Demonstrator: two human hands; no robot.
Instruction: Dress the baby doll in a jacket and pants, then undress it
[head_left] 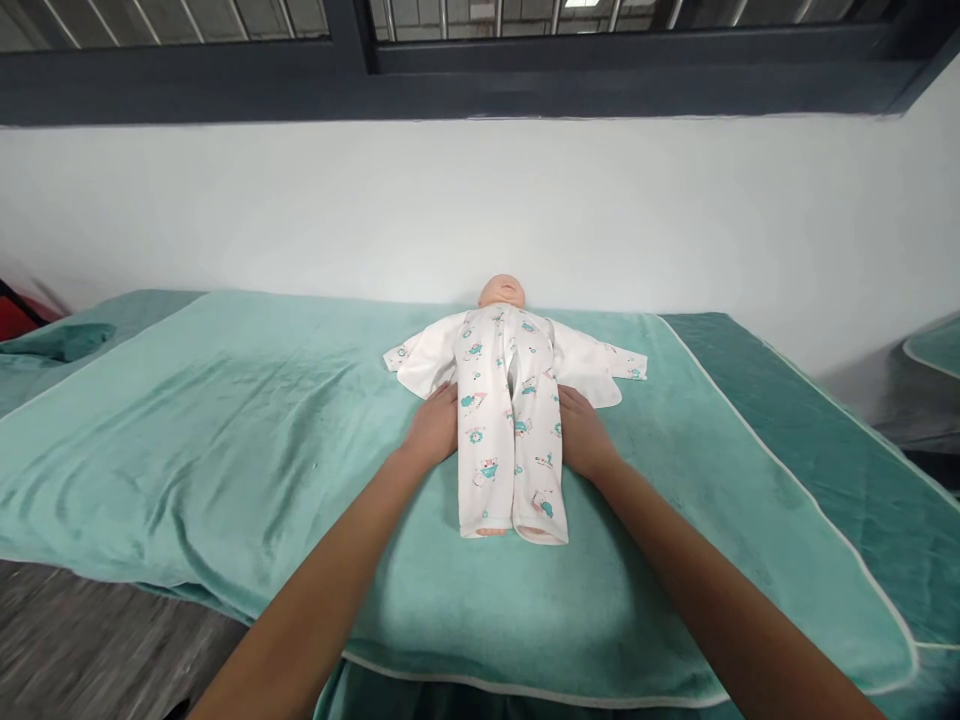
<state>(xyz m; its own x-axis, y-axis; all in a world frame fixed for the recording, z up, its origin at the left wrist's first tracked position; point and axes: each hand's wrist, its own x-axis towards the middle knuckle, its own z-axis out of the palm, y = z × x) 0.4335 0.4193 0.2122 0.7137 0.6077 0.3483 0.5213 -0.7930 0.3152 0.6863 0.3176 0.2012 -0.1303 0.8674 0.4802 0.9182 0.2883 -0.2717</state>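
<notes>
A baby doll (502, 292) lies on its back on a teal towel (247, 420), head toward the wall. It wears a white printed sleepsuit (510, 420) with the sleeves spread out to both sides. My left hand (433, 425) rests against the doll's left side at the waist, fingers curled under the garment's edge. On the opposite side of the waist my right hand (581, 432) presses in the same way. Both hands grip the doll's body between them; the fingertips are partly hidden under the cloth.
The towel covers a bed with a darker green sheet (825, 440). A white wall (480, 200) rises just behind the doll's head, with a dark window frame above. Grey floor (90, 640) shows at the lower left. Another teal-covered surface (934, 345) stands at the right edge.
</notes>
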